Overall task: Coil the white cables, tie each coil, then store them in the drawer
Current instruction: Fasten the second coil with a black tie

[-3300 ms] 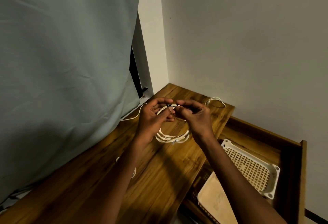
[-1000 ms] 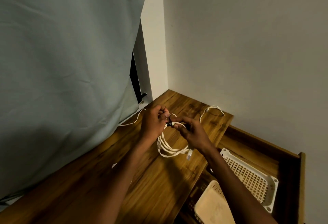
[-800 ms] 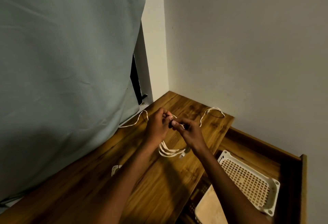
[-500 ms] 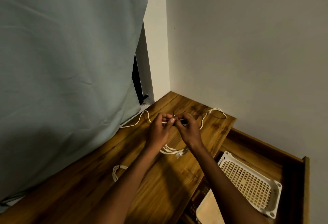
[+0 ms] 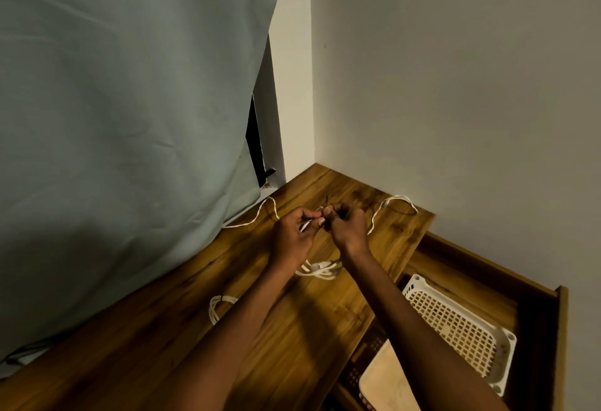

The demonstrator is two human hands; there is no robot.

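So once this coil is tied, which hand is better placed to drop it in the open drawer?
Probably the right hand: its arm lies on the side of the open drawer; the left hand would have to cross over. Both pinch the coil.

Items I cannot fully read:
- Coil [image 5: 320, 270]: top hidden behind my hands; I cannot tell whether it touches the tabletop [image 5: 169, 355].
- Tie [image 5: 326, 200]: too small to make out.
- Second coil [image 5: 217, 305]: partly behind my left forearm.
- Basket [image 5: 455, 326] in drawer [image 5: 533, 306]: overlapped by my right arm.
- Loose cable [image 5: 395, 201]: near end lost behind right hand [image 5: 346, 227].
- Left hand [image 5: 294, 235]: fingertips curled in, grip unclear.
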